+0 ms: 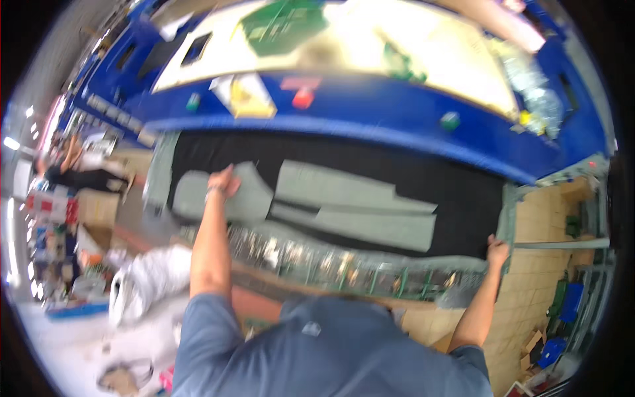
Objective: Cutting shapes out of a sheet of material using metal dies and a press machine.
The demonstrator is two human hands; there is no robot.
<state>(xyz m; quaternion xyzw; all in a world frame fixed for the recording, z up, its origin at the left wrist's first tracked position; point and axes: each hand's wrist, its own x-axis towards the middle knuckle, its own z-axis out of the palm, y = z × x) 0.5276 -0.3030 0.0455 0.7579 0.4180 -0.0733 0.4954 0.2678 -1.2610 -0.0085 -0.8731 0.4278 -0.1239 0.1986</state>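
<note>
My left hand (223, 182) reaches forward over the black belt (456, 198) and grips the top edge of a grey-green fabric piece (248, 198). Its fingers are closed on the cloth. More grey-green cut pieces (350, 205) lie flat to the right of it, overlapping in long strips. My right hand (497, 251) rests on the near right edge of the machine, closed on the frame corner (508, 225). The picture is blurred by motion.
A blue machine housing (370, 109) with red and green buttons runs across behind the belt. A metal roller rail (331, 261) lines the near edge. White sacks (149, 281) and boxes lie on the floor at left; another person (73, 172) stands far left.
</note>
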